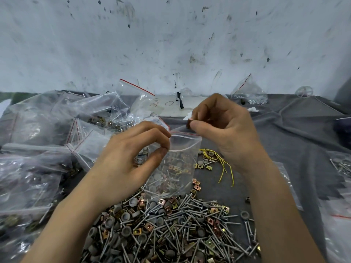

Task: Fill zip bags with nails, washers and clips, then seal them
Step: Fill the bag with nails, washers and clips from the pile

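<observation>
Clear zip bag [176, 164] held open over nails, washers, clips
Left hand [131, 154] pinches its rim; right hand [226, 126] pinches copper clip [189, 123] above

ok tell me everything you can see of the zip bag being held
The zip bag is clear soft plastic with a red line along its zip strip. Its mouth is open; it hangs upright, bottom at the pile of nails, washers and clips. The left hand pinches the mouth's left edge; the right hand, pinching a copper clip just above the mouth, meets its right corner. Nails and clips show through it, inside or behind I cannot tell.
</observation>
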A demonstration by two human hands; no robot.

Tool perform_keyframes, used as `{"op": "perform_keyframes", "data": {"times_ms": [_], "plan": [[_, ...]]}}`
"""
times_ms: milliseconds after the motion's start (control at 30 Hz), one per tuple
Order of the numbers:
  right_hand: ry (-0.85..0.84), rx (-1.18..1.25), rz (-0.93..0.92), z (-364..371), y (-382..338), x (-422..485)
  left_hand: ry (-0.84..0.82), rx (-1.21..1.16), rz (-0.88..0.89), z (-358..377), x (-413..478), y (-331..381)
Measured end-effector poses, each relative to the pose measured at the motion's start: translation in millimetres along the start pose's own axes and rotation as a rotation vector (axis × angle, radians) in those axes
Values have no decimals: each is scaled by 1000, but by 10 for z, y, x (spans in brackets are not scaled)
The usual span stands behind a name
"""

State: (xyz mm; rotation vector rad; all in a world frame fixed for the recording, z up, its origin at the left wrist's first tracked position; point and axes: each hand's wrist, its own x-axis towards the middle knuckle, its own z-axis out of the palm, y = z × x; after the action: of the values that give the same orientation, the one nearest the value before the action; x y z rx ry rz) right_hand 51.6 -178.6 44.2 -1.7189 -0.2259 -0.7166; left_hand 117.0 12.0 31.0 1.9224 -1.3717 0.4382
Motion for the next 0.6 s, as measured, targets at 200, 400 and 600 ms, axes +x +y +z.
{"op": "perform_keyframes", "data": {"times_ms": [200,400,600], "plan": [[158,-94,61,-69,154,39,27,-14,-25,-9,-12,-5],[-353,-707,765,-184,825,-56,37,-8,-47,-17,-11,-10],[-497,-948,834,49,1079,-140,29,-3,-48,-13,-12,-18]]}}
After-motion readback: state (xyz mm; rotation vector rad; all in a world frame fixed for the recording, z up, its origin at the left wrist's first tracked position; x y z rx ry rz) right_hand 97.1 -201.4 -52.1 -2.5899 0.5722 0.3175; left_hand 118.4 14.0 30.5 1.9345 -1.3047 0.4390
